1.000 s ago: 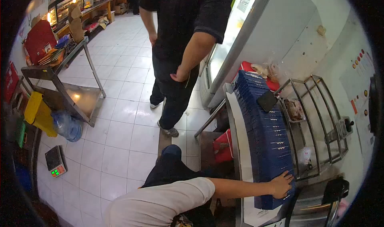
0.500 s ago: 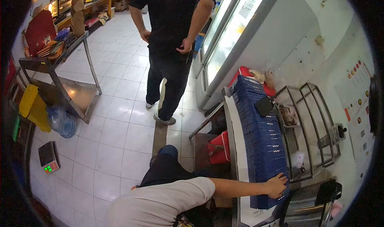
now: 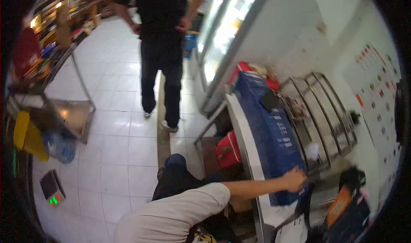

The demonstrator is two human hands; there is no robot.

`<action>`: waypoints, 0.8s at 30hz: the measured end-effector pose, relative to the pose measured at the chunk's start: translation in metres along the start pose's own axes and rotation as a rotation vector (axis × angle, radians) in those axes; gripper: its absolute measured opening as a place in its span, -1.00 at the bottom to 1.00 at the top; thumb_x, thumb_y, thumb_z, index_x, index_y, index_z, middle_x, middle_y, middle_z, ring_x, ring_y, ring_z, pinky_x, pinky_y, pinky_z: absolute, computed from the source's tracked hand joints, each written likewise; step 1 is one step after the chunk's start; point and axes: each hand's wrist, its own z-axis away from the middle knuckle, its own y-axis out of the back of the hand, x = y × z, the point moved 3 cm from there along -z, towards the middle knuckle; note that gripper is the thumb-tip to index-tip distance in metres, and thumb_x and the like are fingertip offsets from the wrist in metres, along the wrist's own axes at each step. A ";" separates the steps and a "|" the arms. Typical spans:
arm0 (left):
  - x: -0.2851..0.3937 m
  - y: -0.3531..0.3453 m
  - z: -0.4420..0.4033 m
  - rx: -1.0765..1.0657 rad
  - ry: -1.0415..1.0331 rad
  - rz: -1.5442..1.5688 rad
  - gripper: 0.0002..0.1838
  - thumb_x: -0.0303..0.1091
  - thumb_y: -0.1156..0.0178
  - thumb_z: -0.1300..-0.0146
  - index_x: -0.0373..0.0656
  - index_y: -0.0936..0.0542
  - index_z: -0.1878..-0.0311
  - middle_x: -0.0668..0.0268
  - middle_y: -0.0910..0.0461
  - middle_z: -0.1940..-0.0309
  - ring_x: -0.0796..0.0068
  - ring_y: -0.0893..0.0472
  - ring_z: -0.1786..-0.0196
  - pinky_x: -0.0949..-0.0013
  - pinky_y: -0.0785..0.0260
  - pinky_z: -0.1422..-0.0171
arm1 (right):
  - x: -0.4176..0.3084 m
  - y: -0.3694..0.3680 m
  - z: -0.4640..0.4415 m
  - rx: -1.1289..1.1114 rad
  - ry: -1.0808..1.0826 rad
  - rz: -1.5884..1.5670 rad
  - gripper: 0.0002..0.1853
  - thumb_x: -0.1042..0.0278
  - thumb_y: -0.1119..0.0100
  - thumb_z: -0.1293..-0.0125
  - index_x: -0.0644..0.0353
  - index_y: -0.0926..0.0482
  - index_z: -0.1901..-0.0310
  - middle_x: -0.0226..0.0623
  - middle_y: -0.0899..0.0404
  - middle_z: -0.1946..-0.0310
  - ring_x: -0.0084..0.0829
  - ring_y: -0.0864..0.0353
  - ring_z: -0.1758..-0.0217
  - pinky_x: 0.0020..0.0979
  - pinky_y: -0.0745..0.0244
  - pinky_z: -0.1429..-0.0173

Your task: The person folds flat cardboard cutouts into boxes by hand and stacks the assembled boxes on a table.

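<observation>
My left hand (image 3: pixel 294 179), at the end of a pale sleeve, reaches across to the right over the near end of a long row of dark blue flat-packed pieces, likely folded cardboard (image 3: pixel 267 131). The fingers look curled, but motion blurs them and whatever they may hold is hidden. The blue row lies lengthwise on a white-topped table (image 3: pixel 244 123), with a small black object (image 3: pixel 270 101) on it. A black item with an orange panel (image 3: pixel 340 204) shows to the right of my hand, blurred. My right hand is out of view.
A metal wire rack (image 3: pixel 325 119) stands against the wall beside the blue row. Under the table is a red bucket (image 3: pixel 229 151). A person in black (image 3: pixel 160 50) stands ahead near a glass-door fridge (image 3: pixel 222 37). On the left floor are a scale (image 3: pixel 52 187) and a water bottle (image 3: pixel 60 149).
The view has swung and blurred. My left hand, earlier resting with fingers on the blue row, now looks more curled and raised. The black and orange item has appeared at lower right.
</observation>
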 end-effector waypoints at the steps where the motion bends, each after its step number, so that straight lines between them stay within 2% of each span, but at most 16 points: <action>1: 0.004 0.011 0.007 0.088 -0.045 0.013 -0.54 -0.25 -0.22 -0.05 -0.26 -0.54 -0.03 -0.03 -0.54 0.07 0.00 -0.51 -0.11 -0.13 -0.20 -0.28 | -0.002 -0.001 -0.005 -0.004 0.004 -0.071 -0.32 -0.20 -0.11 -0.31 0.39 -0.53 -0.07 0.01 -0.57 0.23 -0.09 -0.56 0.22 -0.09 -0.43 0.09; 2: -0.004 -0.002 -0.001 0.199 -0.100 0.139 -0.55 -0.30 -0.22 -0.08 -0.23 -0.54 -0.07 0.01 -0.54 0.00 0.01 -0.48 -0.17 -0.14 -0.19 -0.30 | -0.014 0.002 -0.006 -0.005 0.012 -0.142 -0.34 -0.20 -0.07 -0.33 0.37 -0.53 -0.09 -0.01 -0.57 0.15 -0.12 -0.56 0.12 -0.11 -0.42 0.00; 4: 0.000 0.016 0.006 0.333 -0.249 0.439 -0.56 -0.46 -0.18 -0.16 -0.19 -0.48 -0.15 0.07 -0.44 -0.21 0.05 -0.38 -0.31 -0.04 -0.13 -0.45 | -0.037 0.003 -0.005 -0.013 0.032 -0.263 -0.36 -0.19 -0.01 -0.38 0.31 -0.54 -0.13 -0.05 -0.57 -0.02 -0.18 -0.55 -0.06 -0.17 -0.40 -0.19; 5: 0.005 0.026 0.013 0.443 -0.306 0.488 -0.55 -0.48 -0.17 -0.17 -0.19 -0.47 -0.17 0.09 -0.43 -0.23 0.06 -0.36 -0.33 -0.01 -0.13 -0.46 | -0.053 0.003 -0.002 -0.013 0.049 -0.313 -0.37 -0.18 0.02 -0.41 0.28 -0.55 -0.16 -0.07 -0.57 -0.11 -0.20 -0.54 -0.16 -0.19 -0.39 -0.28; 8: 0.028 0.096 0.065 0.729 -0.396 0.583 -0.52 -0.48 -0.20 -0.16 -0.18 -0.47 -0.20 0.06 -0.42 -0.21 0.05 -0.34 -0.35 0.13 -0.14 -0.45 | -0.130 0.014 0.026 0.030 0.163 -0.535 -0.54 0.02 -0.09 -0.41 0.31 -0.63 -0.02 -0.09 -0.64 0.04 -0.29 -0.59 0.04 -0.30 -0.45 -0.08; 11: 0.039 0.181 0.124 0.917 -0.377 0.371 -0.37 -0.46 -0.29 -0.12 -0.16 -0.38 -0.30 0.06 -0.28 -0.34 0.04 -0.18 -0.46 0.08 0.03 -0.52 | -0.199 -0.022 0.046 -0.161 0.157 -1.001 -0.72 0.24 -0.23 -0.36 0.34 -0.66 0.14 -0.16 -0.67 0.19 -0.40 -0.57 0.21 -0.44 -0.44 0.10; 13: 0.044 0.235 0.167 0.960 -0.353 0.139 -0.21 -0.46 -0.38 -0.03 -0.13 -0.30 -0.37 0.05 -0.13 -0.43 0.00 -0.07 -0.50 0.04 0.09 -0.54 | -0.258 -0.019 0.080 -0.444 0.332 -1.218 -0.83 0.38 -0.22 -0.35 0.35 -0.61 0.23 -0.21 -0.64 0.26 -0.48 -0.52 0.23 -0.52 -0.40 0.11; 14: 0.044 0.258 0.188 0.963 -0.341 -0.005 -0.12 -0.46 -0.43 0.03 -0.12 -0.25 -0.40 0.05 -0.05 -0.47 -0.03 -0.02 -0.52 0.02 0.11 -0.55 | -0.289 -0.012 0.095 -0.497 0.594 -1.122 -0.89 0.45 -0.19 -0.34 0.33 -0.59 0.24 -0.21 -0.64 0.27 -0.43 -0.55 0.22 -0.48 -0.42 0.07; 16: 0.042 0.289 0.230 0.913 -0.204 -0.187 0.04 -0.47 -0.50 0.12 -0.03 -0.16 -0.47 0.00 0.08 -0.50 -0.11 0.13 -0.55 -0.09 0.18 -0.55 | -0.350 0.011 0.125 -0.591 1.050 -1.312 -0.90 0.56 -0.15 -0.24 0.24 -0.59 0.22 -0.19 -0.63 0.29 -0.24 -0.60 0.19 -0.29 -0.44 -0.05; 17: 0.042 0.300 0.249 0.881 -0.152 -0.279 0.08 -0.48 -0.50 0.16 0.01 -0.14 -0.48 -0.01 0.11 -0.51 -0.14 0.18 -0.56 -0.12 0.20 -0.56 | -0.374 0.027 0.141 -0.628 1.245 -1.613 -0.80 0.61 -0.14 -0.14 0.17 -0.61 0.19 -0.17 -0.62 0.29 -0.11 -0.61 0.17 -0.13 -0.43 -0.14; 18: 0.041 0.306 0.269 0.815 -0.043 -0.353 0.08 -0.50 -0.47 0.18 0.08 -0.16 -0.48 -0.02 0.16 -0.52 -0.18 0.20 -0.56 -0.18 0.23 -0.55 | -0.390 0.028 0.158 -0.733 1.309 -1.664 -0.78 0.61 -0.15 -0.12 0.13 -0.62 0.20 -0.22 -0.63 0.29 -0.17 -0.63 0.15 -0.07 -0.38 -0.21; 19: 0.040 0.312 0.289 0.717 0.084 -0.425 -0.10 -0.52 -0.43 0.16 0.10 -0.35 -0.36 0.06 0.05 -0.51 -0.13 0.15 -0.56 -0.22 0.24 -0.54 | -0.404 0.030 0.175 -0.839 1.374 -1.710 -0.77 0.60 -0.16 -0.10 0.09 -0.62 0.21 -0.27 -0.64 0.29 -0.24 -0.64 0.13 -0.01 -0.32 -0.28; 21: 0.042 0.315 0.329 0.468 0.209 -0.623 -0.44 -0.53 -0.35 0.04 0.05 -0.56 -0.11 0.20 -0.29 -0.39 0.04 -0.08 -0.53 -0.23 0.24 -0.54 | -0.426 0.035 0.202 -0.815 1.409 -1.795 -0.76 0.60 -0.16 -0.09 0.05 -0.63 0.22 -0.31 -0.64 0.27 -0.23 -0.62 0.05 0.02 -0.24 -0.34; 22: 0.039 0.313 0.350 0.430 0.246 -0.606 -0.59 -0.53 -0.31 -0.01 0.00 -0.59 0.01 0.27 -0.44 -0.24 0.15 -0.26 -0.43 -0.21 0.19 -0.53 | -0.433 0.033 0.219 -0.813 1.418 -1.845 -0.75 0.59 -0.17 -0.07 0.02 -0.63 0.23 -0.34 -0.64 0.25 -0.23 -0.59 -0.02 0.05 -0.16 -0.40; 23: 0.034 0.309 0.367 0.391 0.278 -0.583 -0.73 -0.52 -0.26 -0.07 -0.04 -0.63 0.13 0.33 -0.60 -0.09 0.25 -0.44 -0.32 -0.19 0.14 -0.52 | -0.441 0.030 0.235 -0.810 1.420 -1.861 -0.75 0.59 -0.17 -0.07 0.02 -0.63 0.23 -0.34 -0.64 0.25 -0.23 -0.59 -0.02 0.05 -0.16 -0.40; 24: 0.026 0.298 0.385 0.373 0.374 -0.465 -0.78 -0.51 -0.22 -0.13 -0.05 -0.63 0.14 0.32 -0.64 0.02 0.25 -0.53 -0.17 -0.11 -0.03 -0.44 | -0.448 0.021 0.252 -0.702 1.333 -1.858 -0.75 0.59 -0.17 -0.07 0.01 -0.64 0.24 -0.37 -0.63 0.21 -0.21 -0.53 -0.11 0.07 -0.11 -0.42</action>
